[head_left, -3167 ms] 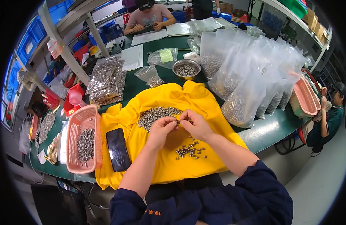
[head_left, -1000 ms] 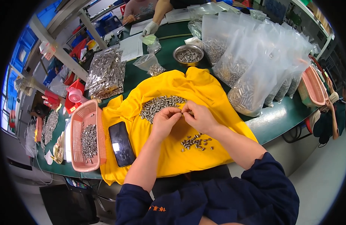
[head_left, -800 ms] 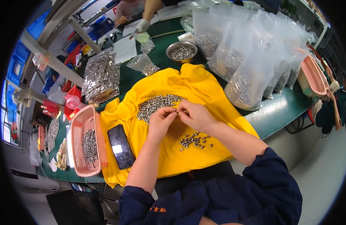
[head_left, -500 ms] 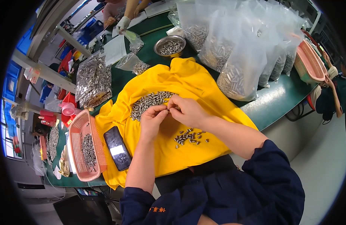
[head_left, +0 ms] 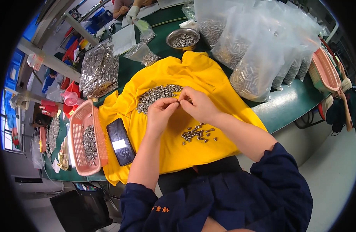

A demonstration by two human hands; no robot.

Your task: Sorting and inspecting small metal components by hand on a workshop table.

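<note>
My left hand (head_left: 161,113) and my right hand (head_left: 200,105) meet fingertip to fingertip over a yellow cloth (head_left: 139,162). Both are closed in a pinch; whatever sits between the fingertips is too small and covered to make out. Just beyond my fingers lies a large heap of small metal cylinders (head_left: 154,96), partly hidden by the hands. A smaller scatter of the same metal cylinders (head_left: 195,133) lies nearer to me, below my right hand. A dark phone (head_left: 120,141) rests on the cloth left of my left forearm.
A pink basket (head_left: 74,154) with metal parts stands at the left. Beyond the cloth are a metal bowl (head_left: 171,42), a small clear bag (head_left: 137,53) and a big bag of shiny parts (head_left: 100,71). Tall filled bags (head_left: 255,65) crowd the right. A co-worker's gloved hand (head_left: 132,14) shows at the back.
The view has shifted slightly, so the bench things sit a little differently in it. My hands stay pinched together over the cloth. The co-worker's arm at the back has moved.
</note>
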